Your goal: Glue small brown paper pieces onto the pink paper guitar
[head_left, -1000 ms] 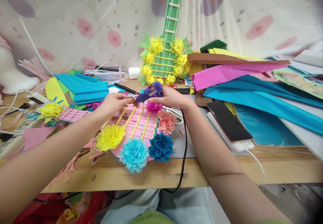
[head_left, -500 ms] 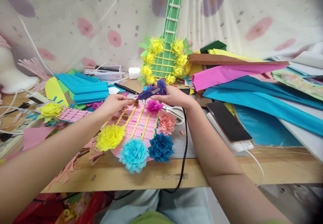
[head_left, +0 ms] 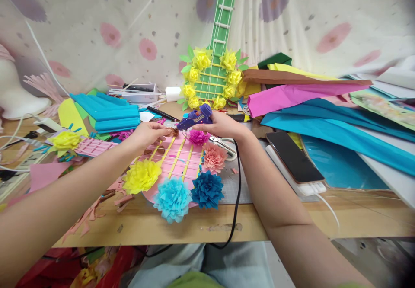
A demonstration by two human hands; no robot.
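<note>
My right hand [head_left: 222,125] is closed round a purple glue gun [head_left: 195,117], its nozzle pointing left at a small brown paper piece [head_left: 174,131]. My left hand [head_left: 147,132] pinches that brown piece by the fingertips, just above the top of a pink paper guitar body [head_left: 177,156]. The pink body lies flat on the wooden table [head_left: 285,223], has yellow strings, and is ringed by paper flowers: yellow [head_left: 141,176], light blue [head_left: 172,199], dark blue [head_left: 207,189], salmon [head_left: 214,157] and magenta [head_left: 198,137]. The gun's black cord [head_left: 237,193] hangs over the table's front edge.
A green paper guitar [head_left: 218,50] with yellow flowers leans against the flowered curtain behind. Folded blue paper [head_left: 108,113] lies to the left; pink, brown and blue sheets [head_left: 308,102] pile up on the right. A phone [head_left: 293,156], scissors [head_left: 223,144] and pink scraps [head_left: 94,212] lie nearby.
The glue gun's nozzle and the brown piece have stayed together, with only slight shifts of both hands. The view has drifted a little.
</note>
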